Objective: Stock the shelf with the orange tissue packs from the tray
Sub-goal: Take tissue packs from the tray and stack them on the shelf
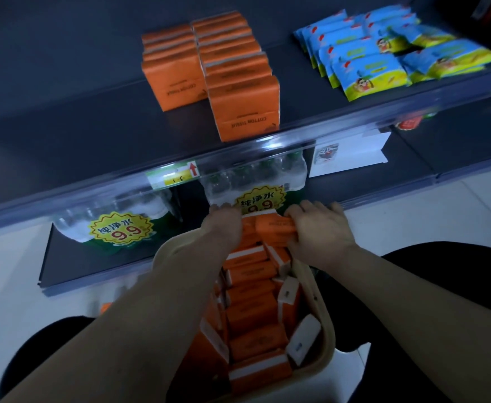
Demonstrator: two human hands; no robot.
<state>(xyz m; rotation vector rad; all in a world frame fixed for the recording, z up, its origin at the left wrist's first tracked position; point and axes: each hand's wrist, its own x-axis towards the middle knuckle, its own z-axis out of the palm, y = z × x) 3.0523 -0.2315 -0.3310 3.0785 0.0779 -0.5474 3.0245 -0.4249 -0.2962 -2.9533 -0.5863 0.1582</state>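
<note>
The dark shelf (63, 91) lies bare to the left of the two rows of orange packs (209, 68) and between them and the blue packets (369, 53). Its clear front rail (238, 158) runs across the approach.

We reach both bare forearms forward from the lower frame toward its centre. Our left hand (223, 225) and right hand (320, 228) sit close together, fingers curled downward.

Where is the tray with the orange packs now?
In the head view the beige tray sits low in the centre, between the person's forearms, below the shelf edge; both hands reach its far end.
</note>
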